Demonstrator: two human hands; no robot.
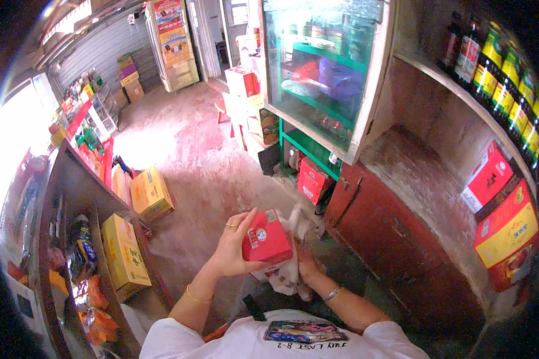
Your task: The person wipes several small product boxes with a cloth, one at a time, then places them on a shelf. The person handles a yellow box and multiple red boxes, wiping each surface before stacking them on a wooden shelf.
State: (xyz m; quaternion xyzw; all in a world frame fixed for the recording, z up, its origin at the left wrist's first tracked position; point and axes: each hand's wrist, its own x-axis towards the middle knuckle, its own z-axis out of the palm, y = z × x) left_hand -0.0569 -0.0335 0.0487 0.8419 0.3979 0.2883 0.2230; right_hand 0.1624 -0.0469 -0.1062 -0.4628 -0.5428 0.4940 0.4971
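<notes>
In front of my chest, my left hand (233,244) grips a small red carton (268,238) by its left side, thumb along the lower edge and fingers over the far edge. The carton has a white round emblem and printed writing. A pale cloth (284,279) with dark spots bunches against its right side and underside, blurred at the top. My right hand (306,264) is at this cloth and appears to hold it; its fingers are largely hidden.
To the right runs a dark red cabinet (399,233) below a shelf with red cartons (489,177) and dark bottles (505,98). An open glass door (319,80) juts out ahead. A shelf unit (112,188) stands left, with yellow cartons (125,253) (152,195) in it and on the floor.
</notes>
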